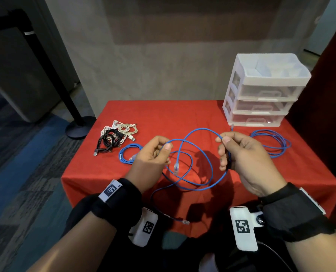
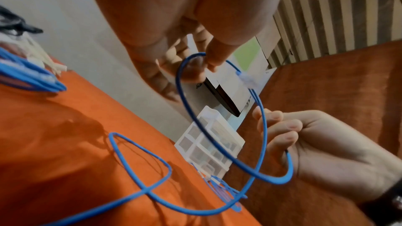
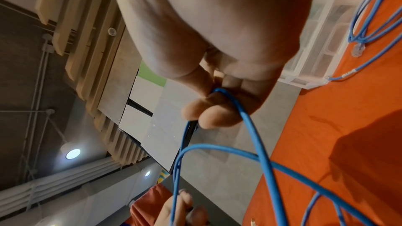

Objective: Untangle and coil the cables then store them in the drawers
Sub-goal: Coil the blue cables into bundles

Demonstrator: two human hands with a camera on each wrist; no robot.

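Note:
I hold a long blue network cable (image 1: 199, 152) in loose loops above the red table (image 1: 183, 112). My left hand (image 1: 164, 146) pinches it between thumb and forefinger near one clear plug (image 1: 176, 168), which hangs below. My right hand (image 1: 222, 139) pinches the cable at the top of a loop and curls its other fingers round a lower strand. The left wrist view shows the pinch of the left hand (image 2: 203, 62) on the cable (image 2: 185, 95). In the right wrist view the right hand (image 3: 208, 109) grips the cable (image 3: 256, 140). The other plug (image 1: 185, 222) dangles off the table's front edge.
A clear three-drawer unit (image 1: 261, 91) stands at the back right, drawers closed. A loose blue cable (image 1: 271, 143) lies in front of it. At the left lie a small coiled blue cable (image 1: 127, 156) and a tangle of black and white cables (image 1: 114, 137).

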